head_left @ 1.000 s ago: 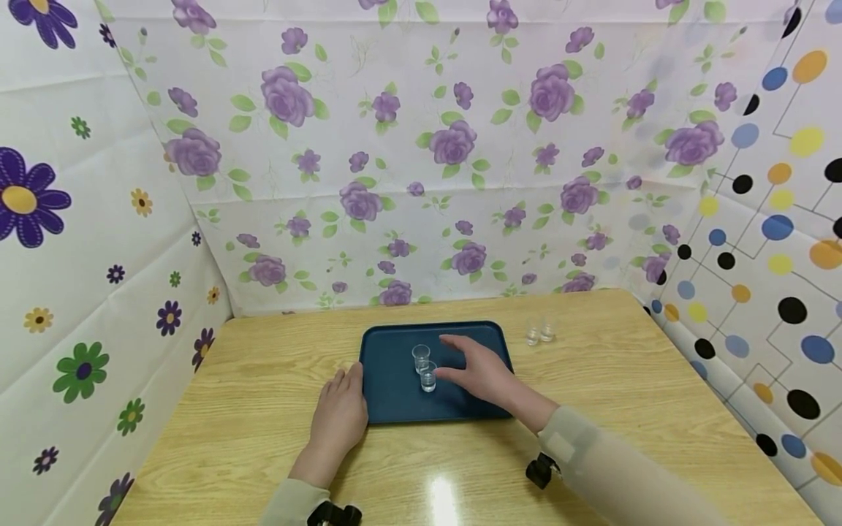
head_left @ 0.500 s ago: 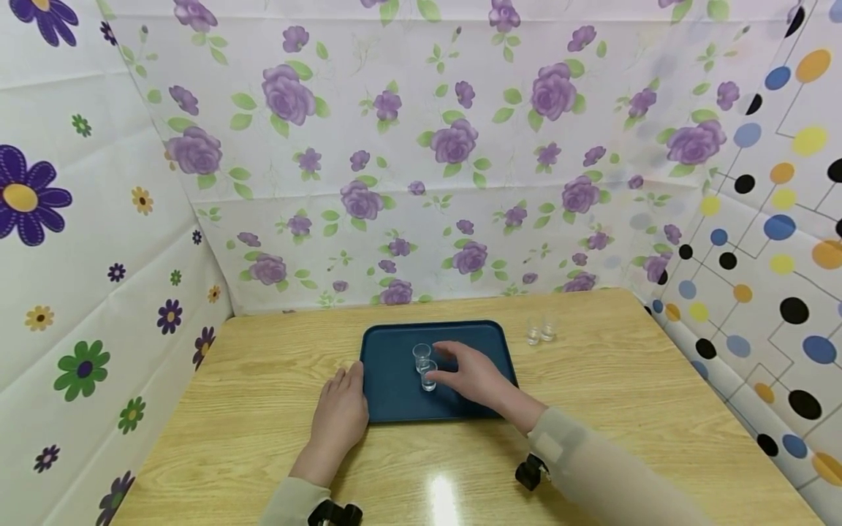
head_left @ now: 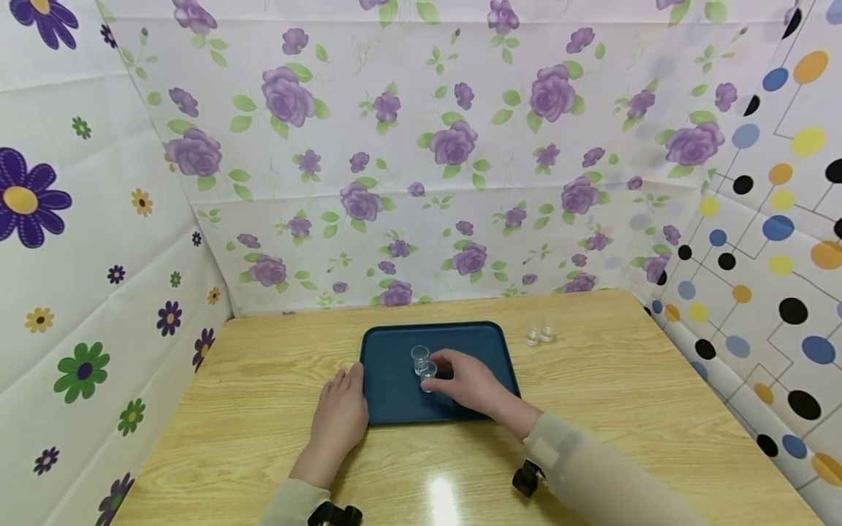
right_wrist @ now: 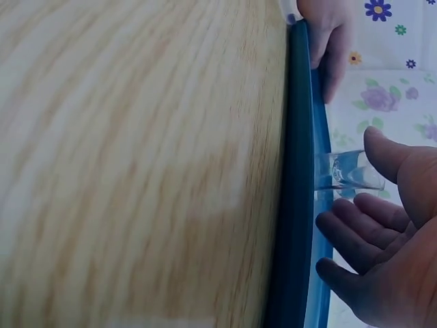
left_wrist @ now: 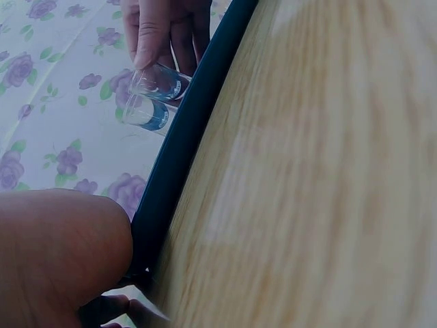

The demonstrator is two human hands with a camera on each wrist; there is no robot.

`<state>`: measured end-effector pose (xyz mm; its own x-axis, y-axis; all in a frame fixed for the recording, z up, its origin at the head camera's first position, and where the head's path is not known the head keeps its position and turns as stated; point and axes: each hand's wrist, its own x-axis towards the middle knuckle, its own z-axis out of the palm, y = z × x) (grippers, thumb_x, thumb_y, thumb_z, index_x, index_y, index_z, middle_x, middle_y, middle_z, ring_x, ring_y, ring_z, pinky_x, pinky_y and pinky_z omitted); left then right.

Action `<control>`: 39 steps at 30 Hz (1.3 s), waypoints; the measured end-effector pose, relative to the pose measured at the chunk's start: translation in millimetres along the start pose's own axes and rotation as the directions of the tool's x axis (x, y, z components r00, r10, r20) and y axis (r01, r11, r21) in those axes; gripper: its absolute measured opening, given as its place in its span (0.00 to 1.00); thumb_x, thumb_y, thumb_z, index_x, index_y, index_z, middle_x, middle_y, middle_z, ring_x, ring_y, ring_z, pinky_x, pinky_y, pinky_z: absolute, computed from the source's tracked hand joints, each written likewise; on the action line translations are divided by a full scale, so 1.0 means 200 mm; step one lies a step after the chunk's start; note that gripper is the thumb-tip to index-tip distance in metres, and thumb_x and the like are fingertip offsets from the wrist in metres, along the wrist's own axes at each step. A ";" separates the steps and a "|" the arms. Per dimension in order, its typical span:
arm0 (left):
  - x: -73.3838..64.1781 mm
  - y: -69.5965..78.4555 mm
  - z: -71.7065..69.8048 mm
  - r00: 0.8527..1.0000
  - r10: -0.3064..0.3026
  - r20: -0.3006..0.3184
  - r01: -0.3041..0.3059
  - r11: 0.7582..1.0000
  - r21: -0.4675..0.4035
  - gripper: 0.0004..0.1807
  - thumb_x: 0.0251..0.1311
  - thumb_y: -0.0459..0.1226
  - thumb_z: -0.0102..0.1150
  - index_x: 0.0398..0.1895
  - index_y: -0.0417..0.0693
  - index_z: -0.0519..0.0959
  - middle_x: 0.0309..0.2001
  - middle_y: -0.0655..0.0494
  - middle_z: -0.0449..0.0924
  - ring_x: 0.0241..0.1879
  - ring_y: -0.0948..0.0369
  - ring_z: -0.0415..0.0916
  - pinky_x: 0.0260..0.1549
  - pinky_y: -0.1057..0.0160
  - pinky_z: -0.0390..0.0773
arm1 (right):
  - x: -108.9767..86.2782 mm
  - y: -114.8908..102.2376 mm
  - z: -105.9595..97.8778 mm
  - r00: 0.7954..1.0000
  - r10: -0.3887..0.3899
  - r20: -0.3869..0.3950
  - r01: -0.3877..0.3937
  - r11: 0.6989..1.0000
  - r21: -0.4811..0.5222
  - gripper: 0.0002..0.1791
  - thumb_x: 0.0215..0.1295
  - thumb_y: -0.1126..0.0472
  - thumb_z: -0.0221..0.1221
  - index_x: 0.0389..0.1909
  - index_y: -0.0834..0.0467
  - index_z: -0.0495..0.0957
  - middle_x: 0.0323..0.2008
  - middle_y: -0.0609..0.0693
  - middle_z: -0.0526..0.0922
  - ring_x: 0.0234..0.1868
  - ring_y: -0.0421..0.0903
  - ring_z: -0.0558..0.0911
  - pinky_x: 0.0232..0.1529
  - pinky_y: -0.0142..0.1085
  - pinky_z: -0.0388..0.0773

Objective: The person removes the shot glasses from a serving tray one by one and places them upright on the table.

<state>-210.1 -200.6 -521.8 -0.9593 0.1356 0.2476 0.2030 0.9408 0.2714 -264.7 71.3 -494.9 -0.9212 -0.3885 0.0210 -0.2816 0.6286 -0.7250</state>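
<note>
On the dark blue tray (head_left: pixel 388 405) stand two small clear shot glasses close together. My right hand (head_left: pixel 470 380) pinches the nearer shot glass (head_left: pixel 428 374) near its rim, thumb in front and index finger behind; the other fingers spread beside it in the right wrist view. The farther shot glass (head_left: pixel 419 356) stands just behind it, partly covered. My left hand (head_left: pixel 340 409) holds the tray's left edge near the front corner. In the left wrist view its thumb side (left_wrist: pixel 68 253) lies at the rim, with darker fingers below.
Two more clear glasses (head_left: pixel 541 333) stand on the wooden table (head_left: pixel 625 380), right of the tray's back corner. Flower-print cloth (head_left: pixel 421 168) hangs behind the table, with patterned cloths at both sides. Light reflects off the table's front.
My right hand has moved slightly left and closed its thumb and index finger in on the nearer shot glass. My left hand has stayed at the tray's edge.
</note>
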 end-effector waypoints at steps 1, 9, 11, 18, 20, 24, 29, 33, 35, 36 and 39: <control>0.00 0.00 0.00 1.000 0.002 -0.004 -0.002 1.000 -0.002 0.28 0.79 0.27 0.53 0.79 0.28 0.69 0.73 0.31 0.76 0.76 0.32 0.69 0.76 0.34 0.69 | 0.00 0.00 0.00 1.000 0.001 -0.002 -0.001 1.000 -0.005 0.30 0.74 0.43 0.72 0.70 0.53 0.82 0.62 0.51 0.86 0.64 0.52 0.84 0.63 0.52 0.84; -0.02 0.00 0.02 1.000 -0.001 -0.001 0.001 1.000 -0.024 0.28 0.79 0.27 0.52 0.79 0.28 0.69 0.74 0.31 0.75 0.76 0.32 0.68 0.77 0.34 0.68 | -0.03 0.01 0.04 1.000 -0.014 -0.005 0.013 1.000 -0.028 0.22 0.76 0.45 0.71 0.62 0.53 0.85 0.53 0.46 0.87 0.55 0.48 0.86 0.55 0.48 0.87; -0.03 0.00 0.03 1.000 -0.005 0.008 0.005 1.000 -0.028 0.28 0.80 0.27 0.52 0.79 0.28 0.69 0.74 0.31 0.75 0.76 0.32 0.68 0.77 0.34 0.68 | -0.04 0.01 0.05 1.000 -0.017 -0.008 0.017 0.999 -0.031 0.21 0.76 0.45 0.71 0.61 0.53 0.85 0.51 0.45 0.87 0.53 0.47 0.86 0.53 0.47 0.87; -0.06 -0.02 0.03 1.000 0.004 -0.001 -0.004 1.000 -0.013 0.28 0.77 0.26 0.55 0.78 0.27 0.70 0.72 0.30 0.77 0.75 0.31 0.69 0.76 0.34 0.69 | -0.09 0.03 0.04 0.999 -0.027 -0.023 0.027 1.000 -0.006 0.18 0.77 0.46 0.70 0.58 0.51 0.86 0.46 0.41 0.87 0.47 0.41 0.86 0.47 0.42 0.87; -0.06 -0.02 0.04 1.000 0.008 -0.010 -0.008 1.000 -0.009 0.28 0.77 0.26 0.55 0.78 0.27 0.70 0.71 0.30 0.77 0.75 0.31 0.70 0.75 0.33 0.70 | -0.10 0.04 0.02 0.999 -0.031 -0.038 0.031 1.000 -0.002 0.18 0.77 0.46 0.71 0.58 0.51 0.87 0.45 0.41 0.87 0.46 0.40 0.86 0.46 0.41 0.87; -0.06 -0.02 0.04 1.000 0.005 -0.001 -0.005 1.000 -0.012 0.28 0.78 0.27 0.55 0.78 0.27 0.70 0.72 0.30 0.76 0.76 0.31 0.69 0.76 0.33 0.69 | -0.13 0.06 -0.05 0.997 -0.021 -0.080 0.021 1.000 -0.001 0.16 0.77 0.47 0.71 0.56 0.50 0.87 0.43 0.40 0.87 0.43 0.38 0.85 0.44 0.40 0.87; -0.04 -0.02 0.03 1.000 0.004 0.004 -0.004 1.000 -0.010 0.28 0.79 0.27 0.54 0.79 0.27 0.69 0.73 0.31 0.76 0.76 0.32 0.68 0.76 0.33 0.68 | -0.16 0.11 -0.17 0.991 0.019 -0.135 -0.021 1.000 -0.013 0.14 0.76 0.49 0.71 0.56 0.49 0.87 0.43 0.39 0.87 0.43 0.37 0.85 0.46 0.41 0.87; -0.02 -0.01 0.01 1.000 0.006 0.004 -0.006 1.000 -0.008 0.28 0.79 0.27 0.53 0.79 0.27 0.68 0.74 0.30 0.75 0.76 0.31 0.68 0.76 0.33 0.68 | -0.19 0.15 -0.28 0.983 0.061 -0.174 -0.067 0.997 -0.029 0.14 0.77 0.49 0.71 0.57 0.50 0.88 0.43 0.41 0.87 0.43 0.39 0.84 0.47 0.43 0.87; -0.01 -0.01 0.01 1.000 0.008 0.006 -0.007 1.000 -0.009 0.29 0.79 0.27 0.53 0.80 0.27 0.68 0.74 0.30 0.75 0.76 0.31 0.67 0.76 0.33 0.68 | -0.21 0.17 -0.33 0.979 0.074 -0.192 -0.081 0.996 -0.030 0.15 0.77 0.49 0.71 0.58 0.51 0.87 0.45 0.43 0.88 0.44 0.41 0.85 0.48 0.45 0.88; -0.01 -0.01 0.00 1.000 0.009 0.002 -0.009 1.000 -0.011 0.28 0.79 0.26 0.53 0.79 0.27 0.68 0.74 0.30 0.75 0.76 0.31 0.67 0.76 0.32 0.68 | -0.21 0.19 -0.35 0.977 0.078 -0.199 -0.085 0.996 -0.028 0.16 0.77 0.49 0.71 0.58 0.51 0.87 0.45 0.44 0.88 0.45 0.42 0.86 0.48 0.45 0.88; 0.00 -0.01 0.00 1.000 0.008 0.004 -0.008 1.000 -0.017 0.28 0.79 0.26 0.52 0.80 0.27 0.68 0.74 0.31 0.75 0.77 0.31 0.67 0.77 0.33 0.67 | -0.24 0.23 -0.42 0.971 0.094 -0.219 -0.101 0.995 -0.021 0.17 0.78 0.49 0.70 0.60 0.53 0.87 0.48 0.47 0.89 0.48 0.45 0.87 0.48 0.46 0.89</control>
<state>-209.6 -201.8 -522.7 -0.9585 0.1443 0.2458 0.2138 0.9343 0.2852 -256.6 175.2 -471.3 -0.9800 -0.1704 0.1030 -0.1925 0.6790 -0.7084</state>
